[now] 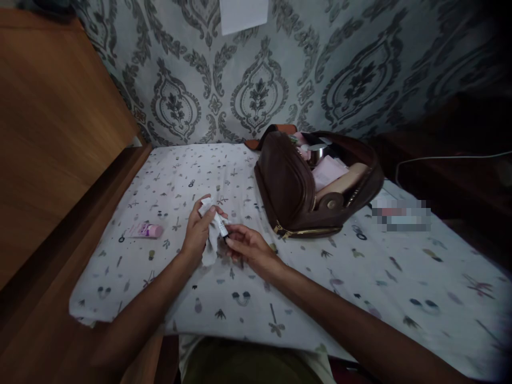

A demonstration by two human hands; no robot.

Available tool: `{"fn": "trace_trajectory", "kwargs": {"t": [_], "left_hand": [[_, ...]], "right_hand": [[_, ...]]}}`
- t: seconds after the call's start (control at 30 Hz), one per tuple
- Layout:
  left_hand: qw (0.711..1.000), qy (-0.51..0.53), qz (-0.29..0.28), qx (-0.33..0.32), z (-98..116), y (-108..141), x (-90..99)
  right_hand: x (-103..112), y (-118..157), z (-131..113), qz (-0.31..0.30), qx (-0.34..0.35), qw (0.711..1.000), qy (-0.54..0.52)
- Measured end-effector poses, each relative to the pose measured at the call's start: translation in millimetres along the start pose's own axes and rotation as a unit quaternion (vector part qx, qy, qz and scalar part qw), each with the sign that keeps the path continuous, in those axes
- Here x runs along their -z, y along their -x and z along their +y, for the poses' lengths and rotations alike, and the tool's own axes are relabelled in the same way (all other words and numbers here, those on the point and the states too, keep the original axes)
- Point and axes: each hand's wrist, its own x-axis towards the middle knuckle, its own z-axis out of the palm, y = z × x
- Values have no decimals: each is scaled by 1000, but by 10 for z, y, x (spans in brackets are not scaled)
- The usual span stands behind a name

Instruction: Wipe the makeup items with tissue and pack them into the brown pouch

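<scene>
A small white tube point(221, 226) with a dark end is held between my hands above the patterned cloth. My left hand point(196, 230) is closed around the tube together with a crumpled white tissue point(209, 254), which hangs below the fingers. With fingertips pinched, my right hand point(251, 247) grips the tube's dark lower end. The print on the tube is too small to read.
An unzipped brown leather bag point(282, 184) packed with pink and beige items stands right of my hands. A pink-and-lilac tube point(151, 230) lies to the left. Wooden furniture point(60, 106) borders the left side, and patterned wallpaper point(260, 90) rises behind the white printed cloth point(192, 165).
</scene>
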Motion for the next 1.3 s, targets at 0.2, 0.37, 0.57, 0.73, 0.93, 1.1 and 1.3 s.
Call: {"fn": "trace_trajectory", "kwargs": {"t": [0.2, 0.37, 0.57, 0.73, 0.93, 1.1, 1.3], "left_hand": [[1000, -1, -25, 0, -26, 35, -30], [991, -15, -118, 57, -58, 105, -86], [975, -166, -146, -34, 46, 58, 18], [894, -370, -206, -149, 127, 15, 103], [840, -440, -263, -176, 143, 46, 77], [904, -356, -225, -73, 136, 28, 75], [960, -252, -125, -5, 112, -85, 162]], "right_hand": [[2, -12, 4, 36, 27, 999, 27], [27, -29, -5, 42, 36, 998, -3], [47, -19, -69, 60, 63, 994, 66], [54, 9, -253, 119, 151, 977, 94], [73, 1, -358, 133, 176, 971, 88], [100, -15, -362, 141, 180, 971, 70], [92, 32, -426, 128, 181, 972, 80]]}}
